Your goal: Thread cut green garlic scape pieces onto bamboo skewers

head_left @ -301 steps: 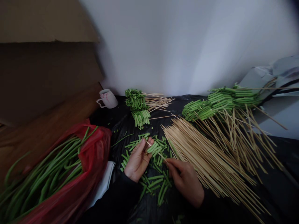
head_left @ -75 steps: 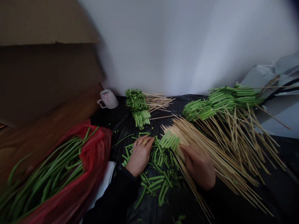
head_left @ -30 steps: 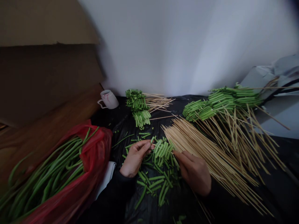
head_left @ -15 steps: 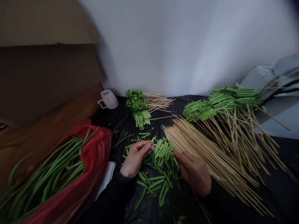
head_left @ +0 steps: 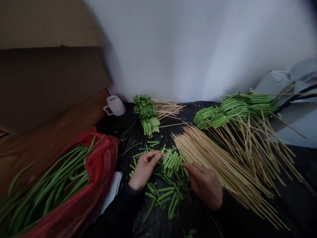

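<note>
Green bean pieces sit side by side on a skewer [head_left: 173, 160] between my two hands. My left hand [head_left: 145, 167] is pinched at the skewer's left end, by the tip and the outermost bean piece. At the other end, my right hand [head_left: 205, 185] is closed round the skewer's stick, most of which it hides. Under and in front of the hands, loose cut bean pieces [head_left: 164, 195] lie scattered on black plastic sheeting [head_left: 138, 228]. A thick pile of bare wooden skewers [head_left: 220, 158] lies just right of them.
A red bag [head_left: 102, 165] of long beans [head_left: 59, 180] fills the left, with a white mug [head_left: 116, 105] behind it. Filled bean skewers lie in a stack [head_left: 148, 115] at the back middle and a larger heap [head_left: 235, 107] at the back right, near a wall [head_left: 173, 49].
My left hand has shifted very slightly, its fingertips still by the skewer's left end. My right hand has moved a little left along with the stick.
</note>
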